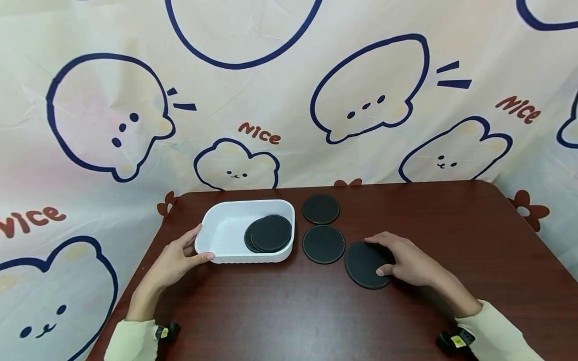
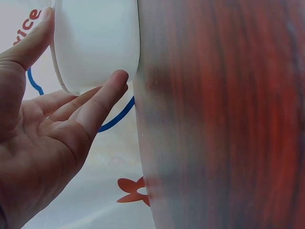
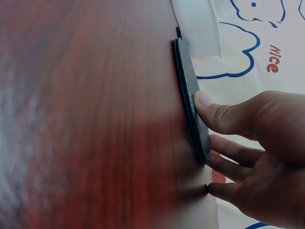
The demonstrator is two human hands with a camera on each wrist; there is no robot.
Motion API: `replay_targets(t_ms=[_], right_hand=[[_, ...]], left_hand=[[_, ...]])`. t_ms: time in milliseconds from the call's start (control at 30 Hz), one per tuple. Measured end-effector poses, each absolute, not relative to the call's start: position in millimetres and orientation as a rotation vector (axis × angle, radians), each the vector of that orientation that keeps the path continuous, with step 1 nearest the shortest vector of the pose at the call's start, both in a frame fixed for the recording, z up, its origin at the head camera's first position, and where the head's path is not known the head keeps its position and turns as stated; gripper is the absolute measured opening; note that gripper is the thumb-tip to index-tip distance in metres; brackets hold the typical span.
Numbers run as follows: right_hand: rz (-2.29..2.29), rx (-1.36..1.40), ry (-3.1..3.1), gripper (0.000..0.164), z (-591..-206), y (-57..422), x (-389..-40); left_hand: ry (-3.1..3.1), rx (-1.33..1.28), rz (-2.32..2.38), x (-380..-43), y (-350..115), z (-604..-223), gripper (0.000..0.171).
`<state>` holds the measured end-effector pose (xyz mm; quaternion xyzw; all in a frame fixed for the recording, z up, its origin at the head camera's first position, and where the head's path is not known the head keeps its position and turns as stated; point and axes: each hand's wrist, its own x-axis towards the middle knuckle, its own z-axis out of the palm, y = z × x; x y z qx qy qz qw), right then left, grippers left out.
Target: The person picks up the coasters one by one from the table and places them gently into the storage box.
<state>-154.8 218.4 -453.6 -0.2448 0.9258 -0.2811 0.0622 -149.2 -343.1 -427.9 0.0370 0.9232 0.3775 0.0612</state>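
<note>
My left hand [image 1: 173, 260] holds the left end of a white plastic tray [image 1: 221, 225], thumb at its near corner and fingers at the far side. In the left wrist view the tray [image 2: 97, 43] shows end-on between thumb and fingers. Inside the tray's right half lie round black coasters [image 1: 272, 233], overlapping. My right hand [image 1: 413, 260] grips the right side of another black coaster [image 1: 363, 263], thumb on its top face and fingers at its far edge. The right wrist view shows this coaster [image 3: 190, 100] nearly edge-on, low against the table.
Two more black coasters, a far one [image 1: 320, 209] and a nearer one [image 1: 323, 244], lie between the tray and my right hand. All stands on a dark brown wooden table [image 1: 271, 311]. A cloth printed with cartoon bears [image 1: 237, 170] hangs behind the table's far edge.
</note>
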Motion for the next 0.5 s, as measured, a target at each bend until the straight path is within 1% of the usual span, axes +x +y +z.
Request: replay_targets(t_ms=[200,367,500], right_hand=[[-0.98,-0.675,2.819,0.072,-453.7,216.3,-155.8],[-1.056,-0.589,2.824,0.07,-452.1,216.6,-156.6],[-1.068,-0.51,2.828,0.066,-450.4,217.5,-159.1]], left_hand=[[2.799,0.107,1.143,-148.3,-343.3,-428.7,0.104],[2.799,0.109,1.143,-148.1,-343.4,-429.0,0.103],[2.795,0.105,1.15,-148.7,-343.1,-428.9,0.103]])
